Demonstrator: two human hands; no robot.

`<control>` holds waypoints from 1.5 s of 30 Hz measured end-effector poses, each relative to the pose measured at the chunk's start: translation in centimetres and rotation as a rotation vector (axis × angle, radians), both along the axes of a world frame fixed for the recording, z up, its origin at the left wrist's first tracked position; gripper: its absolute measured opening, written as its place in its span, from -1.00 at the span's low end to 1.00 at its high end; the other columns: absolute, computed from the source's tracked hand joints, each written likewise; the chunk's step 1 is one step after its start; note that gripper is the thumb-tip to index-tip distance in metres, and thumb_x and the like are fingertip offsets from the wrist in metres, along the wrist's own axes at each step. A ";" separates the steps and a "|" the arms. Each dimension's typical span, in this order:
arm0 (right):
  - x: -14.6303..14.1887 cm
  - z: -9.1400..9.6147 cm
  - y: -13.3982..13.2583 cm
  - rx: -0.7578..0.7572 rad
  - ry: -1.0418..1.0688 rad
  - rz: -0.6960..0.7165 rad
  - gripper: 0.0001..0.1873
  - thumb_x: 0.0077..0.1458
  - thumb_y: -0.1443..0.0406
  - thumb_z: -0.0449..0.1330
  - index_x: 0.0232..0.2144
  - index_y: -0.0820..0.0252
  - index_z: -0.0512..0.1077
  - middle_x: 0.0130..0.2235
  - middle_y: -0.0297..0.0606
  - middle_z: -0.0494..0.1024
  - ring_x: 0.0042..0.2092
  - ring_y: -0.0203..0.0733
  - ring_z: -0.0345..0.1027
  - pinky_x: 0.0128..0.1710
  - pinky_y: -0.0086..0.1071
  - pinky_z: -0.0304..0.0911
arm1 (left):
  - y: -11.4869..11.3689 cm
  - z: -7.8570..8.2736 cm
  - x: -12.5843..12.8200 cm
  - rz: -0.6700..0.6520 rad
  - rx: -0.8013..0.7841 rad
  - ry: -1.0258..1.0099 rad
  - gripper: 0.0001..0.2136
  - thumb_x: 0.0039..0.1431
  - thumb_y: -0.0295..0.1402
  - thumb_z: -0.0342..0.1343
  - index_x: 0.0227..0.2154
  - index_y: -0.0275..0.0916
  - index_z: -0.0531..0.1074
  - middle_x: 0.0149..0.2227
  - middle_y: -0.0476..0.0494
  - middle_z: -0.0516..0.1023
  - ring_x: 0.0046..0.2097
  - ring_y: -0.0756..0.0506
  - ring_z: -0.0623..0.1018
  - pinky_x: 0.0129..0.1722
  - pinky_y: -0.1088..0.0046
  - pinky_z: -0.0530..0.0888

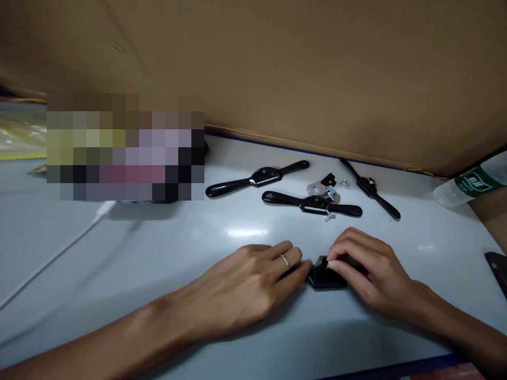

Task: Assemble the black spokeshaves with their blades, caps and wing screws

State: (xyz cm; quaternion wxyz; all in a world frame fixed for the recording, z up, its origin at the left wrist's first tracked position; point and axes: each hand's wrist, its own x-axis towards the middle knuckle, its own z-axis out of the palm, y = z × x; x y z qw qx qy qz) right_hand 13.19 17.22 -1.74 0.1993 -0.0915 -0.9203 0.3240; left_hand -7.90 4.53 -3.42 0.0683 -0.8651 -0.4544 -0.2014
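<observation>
A black spokeshave (327, 281) lies on the table in front of me, its middle showing between my hands. My left hand (253, 282), with a ring on one finger, is closed over its left end, hiding the handle there. The thumb and forefinger of my right hand (368, 266) pinch a small screw (329, 264) at the top of the spokeshave's body; the fingers mostly cover it. Just beyond lie another spokeshave (312, 203) and a loose wing screw (329, 216) against its front edge.
Farther back are two more spokeshaves (263, 178) (370, 187), metal blades and plates (321, 189), and another wing screw (344, 183). A plastic bottle (471, 182) lies at the right. A white cable (59, 253) crosses the left side. Cardboard (301, 68) walls the back; a blurred patch hides items at left.
</observation>
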 end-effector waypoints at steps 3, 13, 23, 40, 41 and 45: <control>0.0 -0.1 0.0 0.044 0.010 -0.003 -0.88 0.33 0.41 0.12 -0.30 0.24 0.40 -0.34 -0.29 0.44 -0.30 -0.30 0.28 -0.28 -0.40 0.24 | 0.0 0.0 0.0 0.000 -0.003 0.002 -0.69 0.46 -0.54 -0.27 -0.07 -0.39 0.41 -0.36 -0.07 0.44 -0.39 -0.05 0.43 -0.50 0.41 0.36; -0.4 0.0 -0.2 0.251 0.024 0.062 -0.84 0.33 0.47 0.07 -0.30 0.34 0.42 -0.36 -0.20 0.45 -0.32 -0.23 0.24 -0.33 -0.34 0.23 | 0.0 -0.2 0.0 -0.003 0.012 0.003 -0.72 0.43 -0.57 -0.23 -0.08 -0.39 0.41 -0.36 -0.08 0.46 -0.39 -0.05 0.43 -0.50 0.41 0.38; -0.3 -0.2 -1.0 0.600 0.011 0.090 -0.78 0.26 0.55 0.10 -0.36 0.39 0.51 -0.44 -0.17 0.41 -0.39 -0.19 0.12 -0.39 -0.29 0.17 | 0.1 0.2 0.2 0.004 0.021 0.016 -0.73 0.42 -0.57 -0.22 -0.11 -0.39 0.41 -0.38 -0.07 0.45 -0.41 -0.05 0.40 -0.51 0.40 0.34; -0.3 0.0 -0.9 0.547 -0.002 0.095 -0.76 0.27 0.56 0.07 -0.37 0.38 0.50 -0.40 -0.14 0.46 -0.36 -0.18 0.18 -0.37 -0.31 0.24 | 0.0 0.2 0.1 0.002 0.000 0.021 -0.76 0.40 -0.58 -0.17 -0.07 -0.39 0.40 -0.37 -0.07 0.45 -0.40 -0.05 0.41 -0.51 0.42 0.36; -0.3 0.0 -1.0 0.542 -0.003 0.097 -0.75 0.27 0.56 0.06 -0.37 0.37 0.50 -0.40 -0.14 0.46 -0.36 -0.19 0.18 -0.37 -0.31 0.24 | 0.0 0.2 0.1 0.001 0.000 0.024 -0.76 0.40 -0.58 -0.17 -0.08 -0.38 0.40 -0.37 -0.06 0.45 -0.40 -0.05 0.41 -0.51 0.42 0.36; -0.2 0.0 -1.0 0.457 0.004 0.089 -0.73 0.28 0.56 0.02 -0.33 0.37 0.50 -0.40 -0.16 0.43 -0.36 -0.20 0.18 -0.38 -0.33 0.22 | 0.0 0.1 0.1 0.006 0.011 0.031 -0.78 0.38 -0.58 -0.13 -0.08 -0.38 0.40 -0.37 -0.06 0.45 -0.40 -0.06 0.41 -0.50 0.41 0.35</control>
